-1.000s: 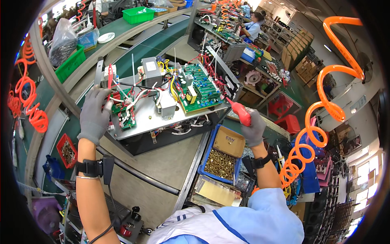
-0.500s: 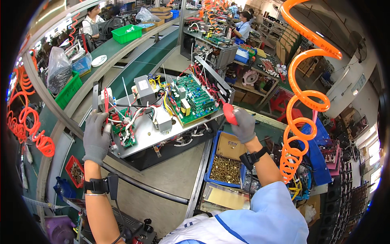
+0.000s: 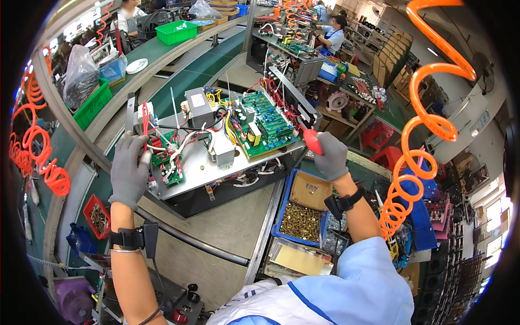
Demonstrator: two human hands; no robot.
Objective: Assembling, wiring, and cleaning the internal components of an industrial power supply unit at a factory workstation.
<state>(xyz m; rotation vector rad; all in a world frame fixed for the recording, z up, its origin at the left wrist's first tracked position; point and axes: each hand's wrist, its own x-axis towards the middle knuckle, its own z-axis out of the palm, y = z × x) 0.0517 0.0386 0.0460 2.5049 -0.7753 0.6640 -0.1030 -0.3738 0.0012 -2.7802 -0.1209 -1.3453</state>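
A tilted metal chassis (image 3: 199, 171) carries a large green circuit board (image 3: 261, 142), a smaller green board (image 3: 172, 172), grey boxed transformers (image 3: 201, 107) and bundles of coloured wires. At its left end, my gloved left hand (image 3: 130, 169) grips the edge beside the upright dark side plate (image 3: 130, 115), its fingertips partly hidden. My gloved right hand (image 3: 331, 157) is closed round a red rounded handle (image 3: 312, 141) at the chassis's right front corner. Whatever lies beyond the handle is too small to make out. Under the chassis sits a black housing (image 3: 216, 195) with white cables.
A blue bin of brass-coloured screws (image 3: 299, 221) with a cardboard piece stands near my right forearm. A red bin of screws (image 3: 97, 216) lies left. An orange coiled hose (image 3: 417, 157) hangs at right; a metal rail (image 3: 200, 241) crosses in front. People work at far benches.
The whole view has shifted slightly, so the surroundings sit a little further right. Both hands keep their hold, and the chassis stays in about the same place.
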